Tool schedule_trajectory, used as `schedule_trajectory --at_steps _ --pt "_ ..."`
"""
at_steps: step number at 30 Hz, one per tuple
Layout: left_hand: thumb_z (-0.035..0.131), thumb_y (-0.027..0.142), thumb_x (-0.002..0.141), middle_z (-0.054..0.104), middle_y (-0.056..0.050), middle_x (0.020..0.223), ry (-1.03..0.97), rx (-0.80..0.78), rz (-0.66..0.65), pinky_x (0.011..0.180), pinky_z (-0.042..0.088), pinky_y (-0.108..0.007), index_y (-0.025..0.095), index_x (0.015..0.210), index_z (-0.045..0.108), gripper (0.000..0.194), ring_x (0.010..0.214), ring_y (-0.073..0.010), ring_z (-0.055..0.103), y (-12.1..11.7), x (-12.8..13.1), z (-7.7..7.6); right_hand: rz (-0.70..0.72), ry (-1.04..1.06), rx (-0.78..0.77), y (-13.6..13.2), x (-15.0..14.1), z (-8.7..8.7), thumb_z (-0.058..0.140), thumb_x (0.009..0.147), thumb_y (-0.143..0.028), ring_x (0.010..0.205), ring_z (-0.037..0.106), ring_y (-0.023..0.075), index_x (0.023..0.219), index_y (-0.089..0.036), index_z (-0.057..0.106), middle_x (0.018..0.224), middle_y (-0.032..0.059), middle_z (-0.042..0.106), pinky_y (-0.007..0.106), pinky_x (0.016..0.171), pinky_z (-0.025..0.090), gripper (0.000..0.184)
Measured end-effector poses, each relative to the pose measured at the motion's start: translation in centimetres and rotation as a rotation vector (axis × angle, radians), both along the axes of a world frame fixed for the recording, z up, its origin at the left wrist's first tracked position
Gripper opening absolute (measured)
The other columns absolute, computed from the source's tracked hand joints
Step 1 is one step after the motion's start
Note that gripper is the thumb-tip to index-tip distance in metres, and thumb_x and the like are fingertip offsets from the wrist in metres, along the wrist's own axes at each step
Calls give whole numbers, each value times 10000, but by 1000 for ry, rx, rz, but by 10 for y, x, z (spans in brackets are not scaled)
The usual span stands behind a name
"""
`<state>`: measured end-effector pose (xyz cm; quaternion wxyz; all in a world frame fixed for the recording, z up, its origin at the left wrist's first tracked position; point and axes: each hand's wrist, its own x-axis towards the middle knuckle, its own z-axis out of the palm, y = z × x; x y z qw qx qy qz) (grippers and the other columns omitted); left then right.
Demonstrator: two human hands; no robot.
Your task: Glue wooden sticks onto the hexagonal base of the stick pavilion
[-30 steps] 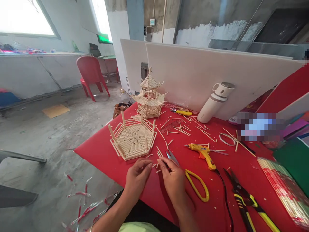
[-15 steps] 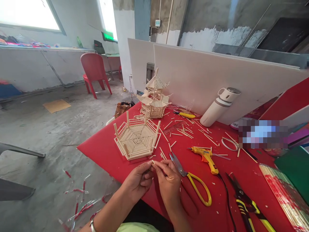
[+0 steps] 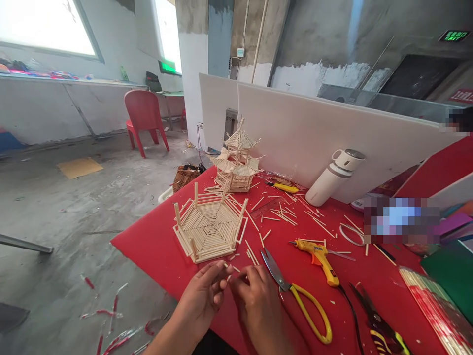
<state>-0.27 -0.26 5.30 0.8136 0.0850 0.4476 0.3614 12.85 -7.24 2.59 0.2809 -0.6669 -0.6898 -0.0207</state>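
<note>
Station A: State the condition of both hands on the remote feed.

Station B: I read the left hand [image 3: 203, 292] as closed, thumb and fingers pinching a short stick [image 3: 225, 265]. The right hand [image 3: 254, 293] is curled just beside it, back uppermost. I cannot tell whether its fingers grip anything.

Station A: Locate the workpiece and report the edges.

Station B: The hexagonal stick platform [image 3: 212, 225] rests flat on the red table [image 3: 151, 241], beyond the hands and near the left edge. A strip of red surface separates it from the table corner. I have less room to the right: scissors [image 3: 284, 284] lie just beside the right hand, with a glue gun [image 3: 320, 254] past them. Loose sticks [image 3: 252, 252] lie ahead of the right hand. A pagoda model [image 3: 240, 165] stands behind the platform.

Station A: Report differences from the earlier frame.

Station B: Half a second ago, I saw both hands' fingertips meeting at the stick. Now it shows at the left fingertips, and the right hand has rolled further over. The view has shifted; an exit sign [image 3: 454, 35] has entered at upper right. Platform, scissors and glue gun keep their relative positions.
</note>
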Motion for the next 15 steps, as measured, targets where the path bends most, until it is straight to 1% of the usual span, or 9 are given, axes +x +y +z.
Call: schedule_trajectory --at_steps 2,5,8,11,13,15 --pt "629 79 879 713 -83 762 14 -12 13 348 425 -108 92 822 633 58 475 -63 613 1 3 1 -49 -43 13 7 6 2 662 843 -95 835 536 218 897 -255 715 845 37 619 329 713 403 177" --pt "602 48 890 700 -73 728 15 -38 19 367 447 -109 79 840 637 69 493 -68 630 1 6 4 -54 -12 43 8 14 8 657 869 -141 852 547 224 924 -241 712 883 43 643 350 752 415 126" --pt "584 11 888 693 -65 729 -1 -38 4 362 442 -107 72 859 637 86 484 -60 621 1 9 6 -71 44 59 -2 18 15 609 919 -188 861 560 219 945 -232 704 912 46 655 353 781 432 108" --pt "573 13 894 679 -55 724 4 -36 -15 353 425 -103 77 859 626 90 466 -50 601 2 11 8 -122 56 37 -14 25 20 589 940 -220 874 576 214 975 -233 706 937 48 668 344 800 450 123" --pt "561 25 904 668 -42 720 26 -49 -25 343 410 -101 90 868 616 92 455 -45 588 4 13 10 -164 48 5 -19 36 22 574 948 -236 878 588 209 977 -237 713 946 47 678 336 812 461 142" --pt "549 39 913 658 -30 717 41 -65 -43 332 396 -102 105 883 605 91 443 -43 573 4 15 13 -234 31 -29 -23 55 26 538 963 -266 893 600 207 993 -234 720 971 53 686 332 826 471 187"
